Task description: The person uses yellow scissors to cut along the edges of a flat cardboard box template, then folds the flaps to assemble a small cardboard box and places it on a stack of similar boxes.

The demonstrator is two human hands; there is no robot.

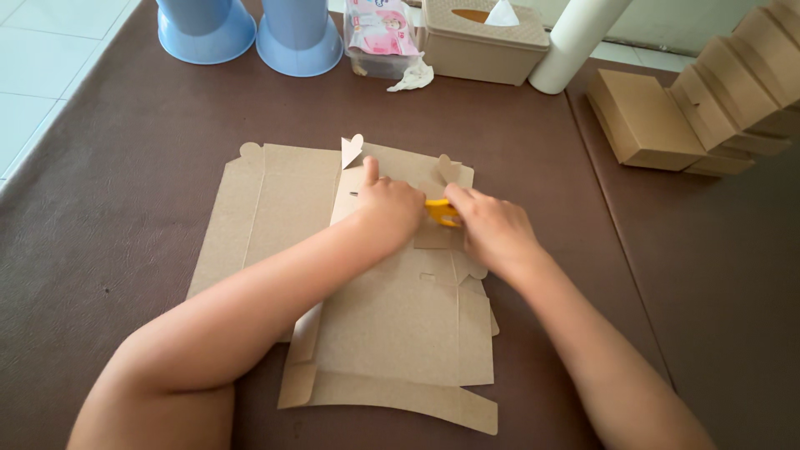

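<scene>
A brown, leather-textured mat covers the desk [100, 208], with pale floor tiles showing at the far left edge. Flat on it, in the middle, lie die-cut cardboard box blanks [392, 325], stacked so that a wider sheet sticks out to the left from under the top one. The left hand [385, 208] presses down on the upper sheet, fingers curled in a loose fist and one finger stretched forward along the card. The right hand [492, 227] sits just beside it, its grip closed around a small yellow tool [442, 212] held against the cardboard between the two hands; only a bit of the tool shows, so its kind cannot be told. A small heart-shaped tab [352, 150] stands up at the far edge of the sheets. At the back of the desk stand two light-blue plastic bases [250, 33], a pink-and-white packet in a clear tub [379, 37], a crumpled tissue [412, 77], a beige tissue box [483, 42] and a white roll [575, 42]. To the right, well apart from the hands, folded brown cardboard boxes [708, 108] are piled in a leaning row.
</scene>
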